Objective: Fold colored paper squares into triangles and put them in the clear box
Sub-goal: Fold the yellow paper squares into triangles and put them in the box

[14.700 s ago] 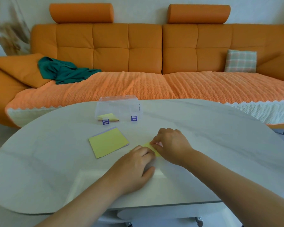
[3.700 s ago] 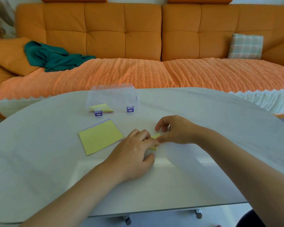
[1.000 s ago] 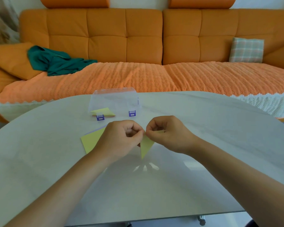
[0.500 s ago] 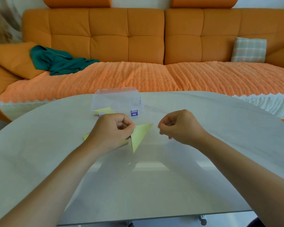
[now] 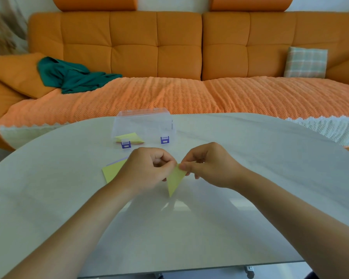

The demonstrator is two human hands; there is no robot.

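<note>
A yellow paper triangle [image 5: 174, 181] hangs point-down just above the table, pinched at its top edge by both hands. My left hand [image 5: 144, 171] grips its left corner and my right hand [image 5: 211, 165] grips the right one. Partly hidden behind my left hand lies a stack of yellow paper squares [image 5: 112, 171], flat on the table. Farther back stands the clear box [image 5: 144, 121] with purple latches, and a folded yellow triangle [image 5: 129, 137] lies inside it at the left.
The pale oval table [image 5: 250, 158] fills the foreground. Behind it runs an orange sofa [image 5: 169, 49] with a green cloth [image 5: 69, 76] at the left and a checked cushion [image 5: 305, 62] at the right.
Half a second ago only my left hand held the triangle and my right hand was apart. My right hand has come back and pinched the triangle's top edge again.
</note>
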